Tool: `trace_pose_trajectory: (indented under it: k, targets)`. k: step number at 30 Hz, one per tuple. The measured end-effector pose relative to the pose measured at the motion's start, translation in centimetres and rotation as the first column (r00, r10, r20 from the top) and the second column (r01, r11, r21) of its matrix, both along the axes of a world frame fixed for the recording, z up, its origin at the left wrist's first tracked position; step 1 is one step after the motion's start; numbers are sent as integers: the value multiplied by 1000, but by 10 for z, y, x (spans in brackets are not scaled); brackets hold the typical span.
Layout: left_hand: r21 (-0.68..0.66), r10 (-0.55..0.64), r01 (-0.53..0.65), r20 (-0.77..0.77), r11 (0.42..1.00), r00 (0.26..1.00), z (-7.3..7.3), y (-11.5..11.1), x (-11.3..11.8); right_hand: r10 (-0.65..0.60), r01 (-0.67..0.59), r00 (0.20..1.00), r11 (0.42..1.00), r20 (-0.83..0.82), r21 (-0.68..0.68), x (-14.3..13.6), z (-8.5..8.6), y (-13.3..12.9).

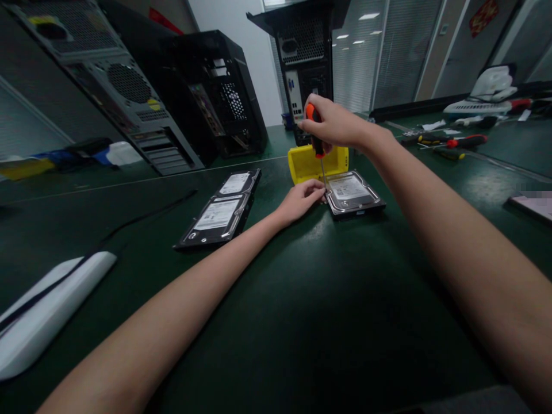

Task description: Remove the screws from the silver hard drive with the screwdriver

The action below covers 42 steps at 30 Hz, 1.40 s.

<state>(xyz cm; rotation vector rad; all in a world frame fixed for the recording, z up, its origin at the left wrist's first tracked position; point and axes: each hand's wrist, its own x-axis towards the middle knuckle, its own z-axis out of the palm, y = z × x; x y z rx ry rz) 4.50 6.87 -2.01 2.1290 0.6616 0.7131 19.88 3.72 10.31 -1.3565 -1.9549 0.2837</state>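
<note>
My right hand (330, 123) is closed around the orange and black handle of a screwdriver (318, 150), held upright with its shaft pointing down. The tip meets the left edge of a hard drive (351, 194) that lies label up on the green table. Beside that edge rests my left hand (304, 199), its fingertips pressed together near the screwdriver tip; what they hold, if anything, is too small to tell. Behind the drive stands an open yellow case (318, 162). Two more hard drives, one far (236, 183) and one near (215, 218), lie to the left of my left hand.
Computer towers stand at the back left (129, 86), beside it (224, 92) and at the back centre (306, 69). Several screwdrivers (468, 141) lie at the right. A white object (56, 305) with a black cable (142, 217) lies at the near left.
</note>
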Motion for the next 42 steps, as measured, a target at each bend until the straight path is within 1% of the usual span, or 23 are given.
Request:
trace_pose_trajectory:
  k: [5,13,22,32,36,42]
  targets:
    - [10,6,-6,-4,1000,1000,-1,1,0,-3,3,1000,1000,-8,1,0,0,4]
    - [26,-4,4,-6,1000,1000,-2,2,0,3,-3,1000,1000,-19,-2,0,0,2]
    - [33,-1,1,-11,999,1000,0,1,0,15,-15,1000,1000,17,11,2,-1,5]
    - [47,2,-2,-12,999,1000,-1,3,1,8,-8,1000,1000,16,18,3,-3,8]
    - [42,4,-5,5,999,1000,-2,3,2,-23,20,999,998,43,60,2,-3,7]
    - [34,5,-5,-1,999,1000,0,2,2,-28,23,998,996,56,84,4,-4,8]
